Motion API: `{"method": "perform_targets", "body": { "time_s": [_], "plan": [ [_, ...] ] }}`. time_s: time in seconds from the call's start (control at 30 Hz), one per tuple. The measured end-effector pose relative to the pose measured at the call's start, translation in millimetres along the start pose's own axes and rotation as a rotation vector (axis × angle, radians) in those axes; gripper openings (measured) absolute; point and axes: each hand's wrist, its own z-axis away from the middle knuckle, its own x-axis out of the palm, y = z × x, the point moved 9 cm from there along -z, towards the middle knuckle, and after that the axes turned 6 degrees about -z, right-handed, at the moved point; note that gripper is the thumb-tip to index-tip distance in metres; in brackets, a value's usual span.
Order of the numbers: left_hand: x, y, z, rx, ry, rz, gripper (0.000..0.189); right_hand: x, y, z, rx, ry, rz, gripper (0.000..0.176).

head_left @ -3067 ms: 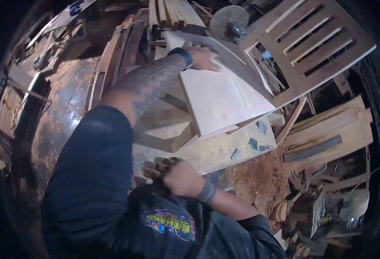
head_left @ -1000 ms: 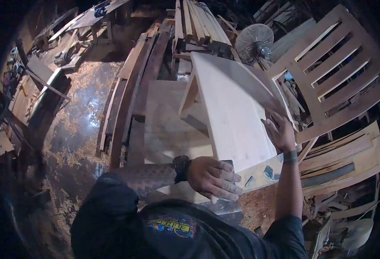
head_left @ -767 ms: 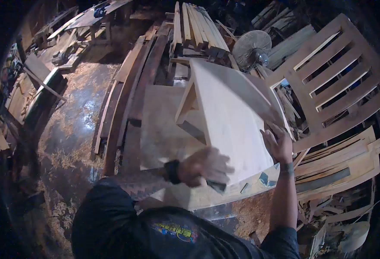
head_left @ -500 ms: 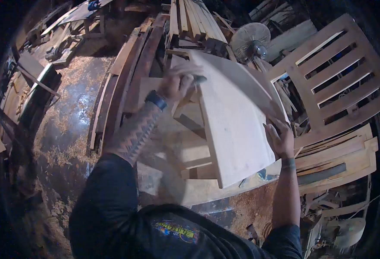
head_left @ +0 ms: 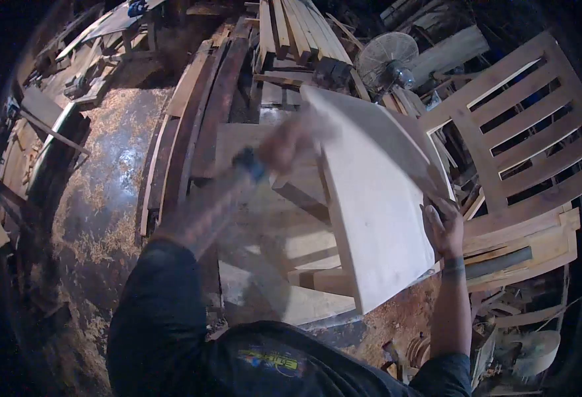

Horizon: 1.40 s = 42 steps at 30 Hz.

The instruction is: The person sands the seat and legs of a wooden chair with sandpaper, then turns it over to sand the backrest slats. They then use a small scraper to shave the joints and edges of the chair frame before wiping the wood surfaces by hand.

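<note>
A pale wooden panel (head_left: 377, 205) is tilted above a wooden worktop (head_left: 258, 225), with its upper right part in shadow. My left hand (head_left: 292, 147), smeared by motion, is at the panel's upper left edge; whatever it holds cannot be made out. A dark band circles that wrist. On the panel's right edge lies my right hand (head_left: 444, 228), its thumb apart from the fingers, steadying contact with the wood. A wooden crosspiece (head_left: 320, 279) shows beneath the panel.
A slatted wooden frame (head_left: 529, 132) leans at the right, above curved boards (head_left: 522, 255). Behind the panel are a fan (head_left: 389, 59) and stacked planks (head_left: 297, 30). Long dark beams (head_left: 195, 119) lie at the left, beside a floor strewn with shavings (head_left: 115, 159).
The panel has shifted right and slightly down in view, and my right hand with it. My left hand has moved a little and is now blurred.
</note>
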Motion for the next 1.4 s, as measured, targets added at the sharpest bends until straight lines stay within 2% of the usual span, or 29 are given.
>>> {"method": "perform_targets", "body": {
  "time_s": [0.07,0.1,0.17,0.2,0.27,0.3,0.4,0.47,0.57,0.6,0.73,0.8,0.87,0.9,0.93,0.97,1.0,1.03,1.1,1.2,1.27,1.3,1.37,1.4],
  "plan": [
    [-9.0,-45.3,-7.8,-0.210,0.022,0.012,0.033,3.2,1.3,1.9,0.037,-0.007,-0.001,0.038],
    [-7.8,-52.6,-12.4,-0.247,0.014,0.000,0.032,3.4,2.8,2.3,0.066,-0.016,-0.014,0.038],
    [11.6,-33.5,-17.2,-0.172,-0.053,-0.103,0.031,3.0,7.3,-0.2,0.103,-0.026,-0.027,0.037],
    [39.5,14.1,-4.6,-0.059,-0.118,-0.187,0.032,3.5,10.5,1.7,0.120,-0.026,-0.028,0.037],
    [46.0,33.4,-0.7,0.079,-0.113,-0.187,0.033,1.9,7.6,-0.3,0.113,-0.008,-0.010,0.037],
    [32.3,22.0,2.9,0.089,-0.047,-0.097,0.033,1.7,11.3,0.9,0.139,-0.001,-0.015,0.037],
    [-2.8,-44.2,-15.0,-0.088,0.122,0.018,0.033,5.9,12.4,0.7,0.207,-0.023,-0.089,0.038],
    [-2.6,-60.3,-21.9,-0.201,0.208,-0.061,0.033,6.0,-0.2,-2.2,0.112,-0.019,-0.024,0.037],
    [12.5,56.2,-0.7,0.079,0.192,-0.262,0.031,3.0,6.5,-3.2,0.053,0.001,0.039,0.036],
    [16.9,49.1,2.7,0.122,0.026,-0.195,0.032,2.6,8.5,-5.0,0.042,-0.017,0.040,0.036],
    [9.1,-52.3,-19.1,-0.196,-0.106,-0.201,0.031,5.2,20.3,3.6,0.142,-0.006,-0.033,0.037],
    [-3.6,-81.7,-34.9,-0.337,-0.164,-0.227,0.031,4.3,11.7,2.1,0.112,-0.027,0.026,0.037],
    [8.8,-42.5,-25.2,-0.247,-0.116,-0.260,0.032,3.4,-1.2,-1.0,0.040,-0.012,0.062,0.036],
    [12.7,-0.4,-16.7,-0.103,-0.063,-0.255,0.032,2.9,-3.0,-1.6,0.067,0.003,0.012,0.037],
    [12.8,9.3,-14.3,-0.029,-0.076,-0.219,0.032,3.3,-3.9,-1.5,0.097,0.017,-0.039,0.038],
    [10.4,7.4,-12.8,0.009,-0.094,-0.182,0.032,3.7,-1.8,1.1,0.132,0.027,-0.093,0.039],
    [2.0,-17.4,-16.8,-0.043,-0.093,-0.135,0.033,5.0,-4.2,-1.6,0.129,-0.041,0.000,0.040],
    [-9.6,-48.2,-23.6,-0.112,-0.069,-0.064,0.033,3.0,-0.5,1.9,0.107,-0.022,0.025,0.039],
    [-25.9,-59.9,-33.8,-0.153,-0.004,0.007,0.034,2.2,-5.4,-0.9,0.039,0.042,0.067,0.039],
    [7.3,26.6,-10.2,0.062,0.151,-0.102,0.035,2.8,-25.9,-7.4,0.142,-0.012,0.030,0.037],
    [73.6,123.2,21.3,0.099,0.038,0.036,0.037,1.2,-13.4,-0.2,0.259,-0.053,0.043,0.037],
    [99.7,169.8,38.2,0.119,-0.024,0.113,0.038,0.3,-3.1,1.9,0.203,-0.039,0.058,0.038],
    [104.8,245.2,59.0,0.211,0.031,0.307,0.037,1.2,14.5,2.9,0.079,-0.014,0.089,0.039],
    [104.6,238.0,58.7,0.244,-0.026,0.293,0.035,-2.0,-5.0,-0.6,0.052,0.015,0.059,0.039]
  ]
}}
